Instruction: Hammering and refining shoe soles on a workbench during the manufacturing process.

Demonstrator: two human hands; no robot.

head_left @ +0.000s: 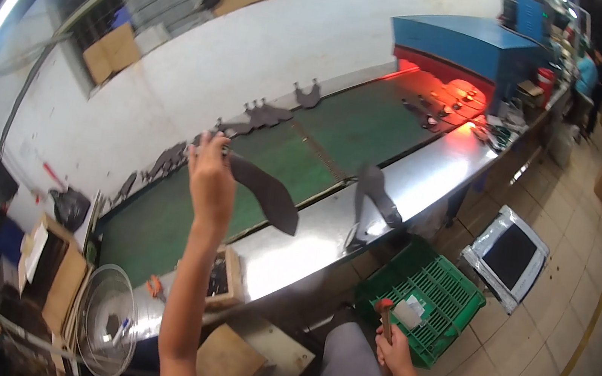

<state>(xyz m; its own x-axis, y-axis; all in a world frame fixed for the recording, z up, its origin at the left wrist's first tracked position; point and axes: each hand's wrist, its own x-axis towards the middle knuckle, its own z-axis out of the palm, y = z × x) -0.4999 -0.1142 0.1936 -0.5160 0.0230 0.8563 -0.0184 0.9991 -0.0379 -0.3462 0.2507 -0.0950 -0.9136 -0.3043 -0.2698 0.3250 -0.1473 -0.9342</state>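
Note:
My left hand (211, 185) is raised over the green conveyor belt (259, 160), its fingers closed on one end of a dark, curved flat piece (267, 193). The piece hangs out to the right, widening to a pointed end. Low at the right, my right hand (395, 351) grips the wooden handle of a small hammer (385, 313) with a reddish-orange head, held upright. A similar dark forked piece (370, 191) lies on the shiny metal ledge (291, 263) along the belt's near side. Several more dark pieces (269, 115) line the belt's far edge.
Beneath the ledge sits a green plastic crate (447, 291) with a white roll inside. A wooden box (228, 279), orange-handled pliers (155, 287) and a clear round basin (108, 322) are at the left. A blue oven (457, 45) glows red at the belt's far end.

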